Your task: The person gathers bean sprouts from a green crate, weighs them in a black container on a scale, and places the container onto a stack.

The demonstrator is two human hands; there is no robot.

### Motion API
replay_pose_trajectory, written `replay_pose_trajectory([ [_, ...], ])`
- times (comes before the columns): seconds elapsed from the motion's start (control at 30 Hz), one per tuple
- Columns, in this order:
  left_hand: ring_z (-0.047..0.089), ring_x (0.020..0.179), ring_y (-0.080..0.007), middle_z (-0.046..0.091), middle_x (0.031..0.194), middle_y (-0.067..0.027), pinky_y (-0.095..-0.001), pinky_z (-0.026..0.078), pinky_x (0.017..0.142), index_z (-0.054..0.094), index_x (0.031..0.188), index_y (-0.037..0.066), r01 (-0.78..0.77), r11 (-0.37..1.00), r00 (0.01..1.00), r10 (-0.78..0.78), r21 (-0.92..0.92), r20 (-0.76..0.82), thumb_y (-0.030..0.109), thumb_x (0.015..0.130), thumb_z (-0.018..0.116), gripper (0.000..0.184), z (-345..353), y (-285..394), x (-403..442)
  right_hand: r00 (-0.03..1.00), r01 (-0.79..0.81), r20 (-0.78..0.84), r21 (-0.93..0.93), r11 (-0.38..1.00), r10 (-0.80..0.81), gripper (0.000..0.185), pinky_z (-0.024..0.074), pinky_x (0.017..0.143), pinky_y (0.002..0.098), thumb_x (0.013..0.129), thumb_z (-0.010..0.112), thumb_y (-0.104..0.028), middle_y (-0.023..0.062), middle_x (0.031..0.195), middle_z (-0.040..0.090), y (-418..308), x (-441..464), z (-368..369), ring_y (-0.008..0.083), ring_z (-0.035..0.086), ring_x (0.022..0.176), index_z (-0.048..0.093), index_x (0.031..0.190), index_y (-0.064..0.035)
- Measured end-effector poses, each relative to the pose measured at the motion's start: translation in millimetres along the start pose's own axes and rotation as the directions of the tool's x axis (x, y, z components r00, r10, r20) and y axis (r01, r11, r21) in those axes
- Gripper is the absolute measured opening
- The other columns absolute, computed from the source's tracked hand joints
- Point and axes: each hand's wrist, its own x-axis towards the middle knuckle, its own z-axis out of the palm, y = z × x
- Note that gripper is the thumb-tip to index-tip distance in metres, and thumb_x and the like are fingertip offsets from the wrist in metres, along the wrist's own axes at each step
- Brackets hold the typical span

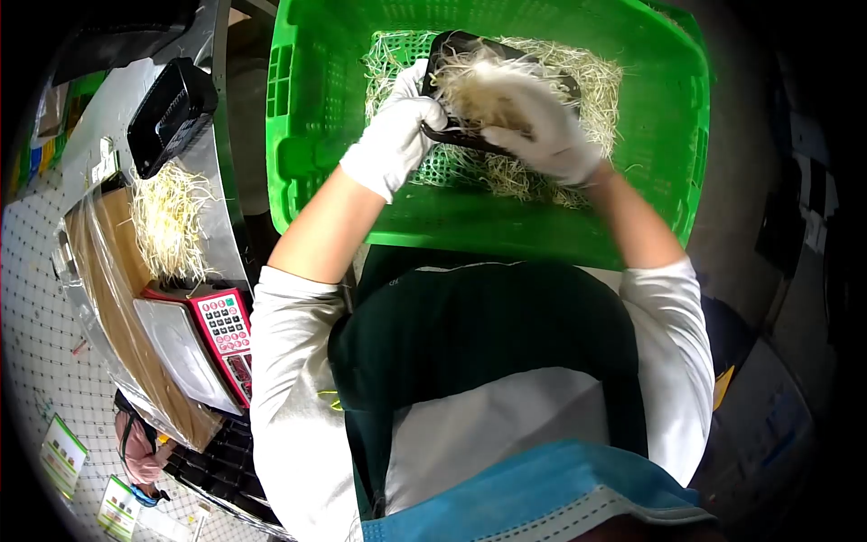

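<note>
My left hand (397, 131), in a white glove, grips the near-left edge of a black plastic tray (442, 56), tilted over the green crate (433, 213). A clump of pale bean sprouts (483, 101) lies in the tray. Over the tray's right side, my gloved right hand (546, 126) is blurred by motion; its thumb and fingers curve around the clump. More bean sprouts (598, 99) lie loose on the crate's perforated bottom, below the tray. Part of the tray is hidden behind my right hand.
On the metal bench (221, 117) at left are a second black tray (172, 117), a pile of bean sprouts (170, 221) and a red weighing scale (226, 325) with a keypad. Cardboard under clear plastic (113, 280) lies beside them. A person (140, 447) appears at lower left.
</note>
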Motion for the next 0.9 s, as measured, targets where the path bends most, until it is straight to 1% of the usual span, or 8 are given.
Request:
replay_pose_trajectory([
  [0.2,0.058,0.086,-0.0174,0.059,0.098,-0.0066,-0.0261,0.049,0.075,0.054,0.117,0.004,-0.219,0.894,0.866,0.362,0.390,-0.344,-0.002,0.064,0.054,0.053,10.6,50.5,-73.3,0.915,0.381,-0.114,-0.083,0.921,-0.388,0.058,0.0371,0.104,0.0366,0.083,0.066,-0.029,0.0093,0.131,0.052,9.5,23.2,-53.3,0.0220,0.048,0.121,0.045,0.134,-0.0094],
  [0.27,0.054,0.105,-0.0225,0.054,0.115,-0.0140,-0.0327,0.050,0.086,0.049,0.124,0.001,-0.407,0.487,0.723,0.689,0.773,-0.053,-0.001,0.067,0.052,0.057,-58.4,56.6,-123.3,0.939,-0.332,0.012,0.282,0.900,0.343,0.057,0.0447,0.093,0.0401,0.088,0.052,-0.044,0.0178,0.125,0.054,16.7,17.5,-82.1,0.0316,0.052,0.115,0.048,0.129,-0.0037],
  [0.33,0.056,0.105,-0.0356,0.052,0.116,-0.0270,-0.0454,0.050,0.091,0.043,0.123,-0.014,-0.478,0.822,0.543,0.554,0.310,-0.631,-0.002,0.068,0.059,0.059,-71.8,82.8,-174.0,0.842,-0.533,0.052,0.221,0.817,0.536,0.068,0.0350,0.107,0.0372,0.080,0.069,-0.027,0.0094,0.139,0.044,107.7,8.0,-73.8,0.0217,0.041,0.128,0.038,0.138,-0.0101],
  [0.53,0.053,0.108,-0.0433,0.049,0.123,-0.0309,-0.0521,0.044,0.098,0.044,0.118,-0.020,-0.759,0.585,0.165,0.598,0.287,-0.784,0.008,0.068,0.057,0.059,-193.8,82.2,-270.2,0.483,-0.788,0.010,-0.432,0.439,0.876,0.119,0.0176,0.113,0.0458,0.058,0.059,-0.079,0.0161,0.153,0.004,196.7,-70.9,19.1,0.0386,0.008,0.140,0.009,0.148,-0.0185],
  [0.6,0.054,0.108,-0.0405,0.051,0.120,-0.0302,-0.0510,0.044,0.098,0.049,0.113,-0.019,-0.147,0.596,-0.047,0.793,0.789,-0.608,0.007,0.071,0.055,0.050,-163.1,72.3,-240.8,0.532,-0.627,0.130,-0.604,0.493,0.837,0.120,0.0170,0.112,0.0474,0.059,0.064,-0.074,0.0157,0.153,0.004,185.3,-91.1,29.3,0.0392,0.005,0.140,0.008,0.148,-0.0174],
  [0.67,0.055,0.109,-0.0374,0.053,0.118,-0.0296,-0.0486,0.044,0.099,0.051,0.113,-0.018,-0.519,0.679,-0.020,0.598,0.520,-0.801,0.010,0.075,0.053,0.047,-201.9,79.1,-243.8,0.728,-0.285,0.281,-0.705,0.649,0.625,0.122,0.0175,0.111,0.0502,0.058,0.070,-0.067,0.0159,0.153,0.005,171.0,-114.3,37.6,0.0415,0.004,0.139,0.005,0.148,-0.0162],
  [0.8,0.059,0.093,-0.0308,0.059,0.110,-0.0210,-0.0389,0.049,0.089,0.059,0.114,0.003,-0.085,0.965,-0.086,0.241,0.248,-0.967,0.039,0.076,0.062,0.053,-240.2,93.4,-241.7,0.488,-0.380,0.252,-0.801,0.463,0.836,0.124,0.0169,0.111,0.0506,0.057,0.080,-0.046,0.0175,0.152,0.000,135.9,-109.3,40.7,0.0443,0.007,0.137,0.001,0.148,-0.0173],
  [0.9,0.058,0.082,-0.0265,0.057,0.102,-0.0176,-0.0319,0.051,0.074,0.058,0.108,-0.001,-0.178,0.891,-0.142,0.397,0.418,-0.907,0.029,0.082,0.060,0.040,-197.8,79.8,-211.2,0.726,-0.574,-0.026,-0.574,0.584,0.687,0.109,0.0355,0.101,0.0525,0.071,0.075,-0.019,0.0103,0.154,-0.001,193.8,-134.1,49.0,0.0447,0.021,0.134,-0.002,0.146,-0.0323],
])
